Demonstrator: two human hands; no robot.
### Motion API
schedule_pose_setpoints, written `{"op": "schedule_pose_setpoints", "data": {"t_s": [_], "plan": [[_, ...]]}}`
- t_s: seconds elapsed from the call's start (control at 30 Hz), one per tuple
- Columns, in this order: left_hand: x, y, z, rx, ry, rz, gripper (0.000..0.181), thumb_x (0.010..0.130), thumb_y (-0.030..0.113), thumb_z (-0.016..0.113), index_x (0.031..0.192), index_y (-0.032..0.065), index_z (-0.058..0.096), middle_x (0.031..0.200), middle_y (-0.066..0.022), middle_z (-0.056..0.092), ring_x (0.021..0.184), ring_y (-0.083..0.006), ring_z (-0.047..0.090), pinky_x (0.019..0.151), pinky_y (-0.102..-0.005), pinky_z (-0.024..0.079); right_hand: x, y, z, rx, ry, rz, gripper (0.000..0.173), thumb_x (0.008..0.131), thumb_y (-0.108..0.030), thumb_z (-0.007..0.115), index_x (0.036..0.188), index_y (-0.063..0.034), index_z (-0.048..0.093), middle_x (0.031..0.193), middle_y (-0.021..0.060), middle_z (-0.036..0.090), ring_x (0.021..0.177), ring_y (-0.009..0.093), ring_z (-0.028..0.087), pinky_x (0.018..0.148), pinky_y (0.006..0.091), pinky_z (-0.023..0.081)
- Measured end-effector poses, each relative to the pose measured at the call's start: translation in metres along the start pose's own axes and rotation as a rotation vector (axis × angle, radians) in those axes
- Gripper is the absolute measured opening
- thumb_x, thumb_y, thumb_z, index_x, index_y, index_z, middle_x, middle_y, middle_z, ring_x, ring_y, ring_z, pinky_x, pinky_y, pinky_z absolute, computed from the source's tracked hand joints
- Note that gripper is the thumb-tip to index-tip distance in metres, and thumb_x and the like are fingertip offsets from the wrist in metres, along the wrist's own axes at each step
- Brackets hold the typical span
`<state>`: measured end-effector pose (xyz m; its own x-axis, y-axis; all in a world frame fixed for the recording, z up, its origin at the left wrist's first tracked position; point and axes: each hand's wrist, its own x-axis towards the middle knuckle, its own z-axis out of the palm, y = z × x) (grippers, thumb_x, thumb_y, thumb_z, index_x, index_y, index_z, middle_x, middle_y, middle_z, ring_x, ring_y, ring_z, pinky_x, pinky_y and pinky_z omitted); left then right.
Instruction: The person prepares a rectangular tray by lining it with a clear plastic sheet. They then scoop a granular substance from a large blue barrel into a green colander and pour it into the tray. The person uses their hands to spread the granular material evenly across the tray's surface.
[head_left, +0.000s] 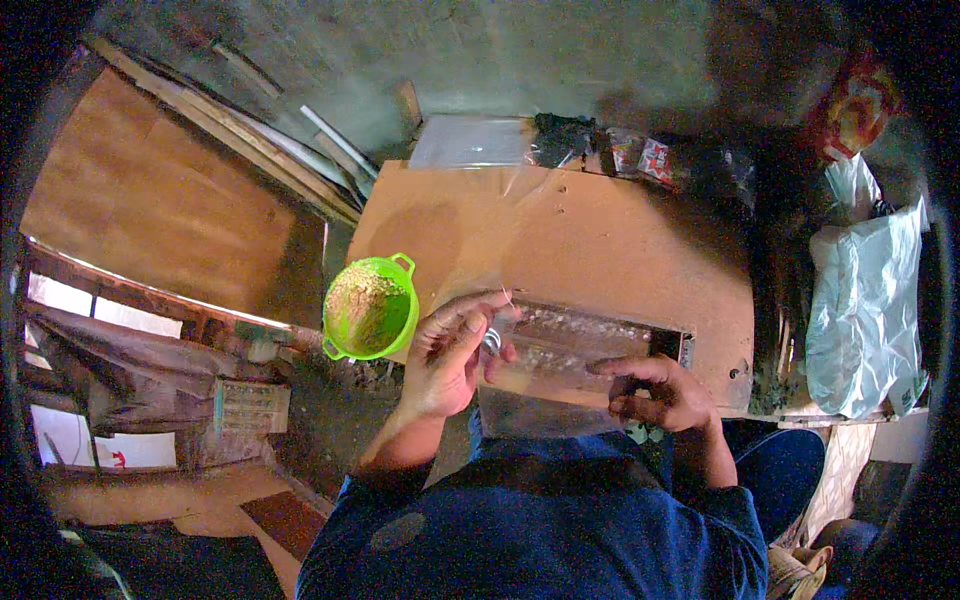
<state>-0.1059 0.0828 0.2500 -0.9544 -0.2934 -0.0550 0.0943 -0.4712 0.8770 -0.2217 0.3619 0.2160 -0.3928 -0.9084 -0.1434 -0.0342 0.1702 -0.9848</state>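
My left hand (448, 358) is raised at the front left of the wooden tabletop, its thumb and fingers pinched on thin clear plastic, which looks like a bag (544, 409). A shiny metal ring (491, 341) shows at its fingers. The plastic spreads to the right, over a dark rectangular recess (664, 341) in the board, and small white bits show through or on it. At the plastic's right side is my right hand (664, 391), index finger stretched out and thumb apart from it. Whether that fingertip touches the plastic is blurred.
A lime-green colander-like bowl (390, 322) with pale grainy stuff stands left of the board (465, 225). Clear plastic sheets (472, 142) and small packets (655, 160) lie along the back edge. A pale plastic bag (866, 315) hangs at right. Boards (247, 135) lean at left.
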Motion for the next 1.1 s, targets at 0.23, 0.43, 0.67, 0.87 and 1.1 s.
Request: {"op": "schedule_pose_setpoints", "data": {"t_s": [0.23, 0.43, 0.67, 0.87, 1.1], "plan": [[-0.002, 0.004, -0.01, 0.168, 0.073, 0.139, 0.023, 0.1, 0.018, 0.057, 0.114, 0.0026, 0.067, 0.094, -0.0086, 0.071, 0.067, -0.0066, 0.059, 0.056, -0.02, 0.045, 0.0, 0.001, -0.002, 0.084, 0.049, -0.126, 0.054, 0.084, -0.004, 0.061, 0.138, -0.0052, 0.055, 0.079, 0.0061, 0.066, 0.072, 0.015, 0.061, 0.066, 0.029, 0.049], [-0.004, 0.002, -0.012, 0.313, 0.093, 0.29, 0.02, 0.1, 0.014, 0.056, 0.109, 0.0003, 0.068, 0.081, -0.0033, 0.067, 0.07, -0.0084, 0.061, 0.067, -0.024, 0.049, 0.002, 0.003, -0.002, 0.148, 0.059, -0.142, 0.058, 0.082, 0.002, 0.055, 0.14, -0.0045, 0.053, 0.074, 0.0041, 0.063, 0.069, 0.015, 0.058, 0.068, 0.0308, 0.049], [-0.001, -0.011, -0.033, 0.398, 0.246, 0.307, 0.043, 0.095, 0.012, 0.061, 0.135, 0.0038, 0.047, 0.116, -0.0117, 0.062, 0.098, -0.0168, 0.06, 0.082, -0.0296, 0.047, 0.002, -0.016, 0.0, -0.085, 0.128, -0.096, 0.054, 0.084, -0.001, 0.059, 0.137, -0.0114, 0.058, 0.078, 0.0055, 0.066, 0.07, 0.017, 0.061, 0.07, 0.029, 0.051], [-0.012, 0.011, 0.001, 0.737, 0.09, 0.59, 0.102, 0.075, 0.032, 0.08, 0.154, 0.0068, 0.02, 0.15, -0.0163, 0.037, 0.142, -0.0318, 0.03, 0.115, -0.0458, 0.022, 0.002, -0.022, 0.007, -0.718, 0.024, -0.078, 0.049, 0.075, -0.017, 0.072, 0.124, -0.017, 0.067, 0.089, 0.0151, 0.071, 0.08, 0.034, 0.067, 0.075, 0.0433, 0.053], [-0.005, -0.003, 0.01, 1.35, -0.778, 0.395, 0.056, 0.077, 0.047, 0.077, 0.115, 0.0076, 0.066, 0.121, -0.0107, 0.063, 0.125, -0.0256, 0.052, 0.11, -0.0507, 0.028, 0.013, -0.03, 0.018, -0.789, -0.129, -0.323, 0.05, 0.075, -0.009, 0.069, 0.124, -0.0157, 0.063, 0.096, 0.015, 0.067, 0.088, 0.037, 0.064, 0.074, 0.0461, 0.051]]}}
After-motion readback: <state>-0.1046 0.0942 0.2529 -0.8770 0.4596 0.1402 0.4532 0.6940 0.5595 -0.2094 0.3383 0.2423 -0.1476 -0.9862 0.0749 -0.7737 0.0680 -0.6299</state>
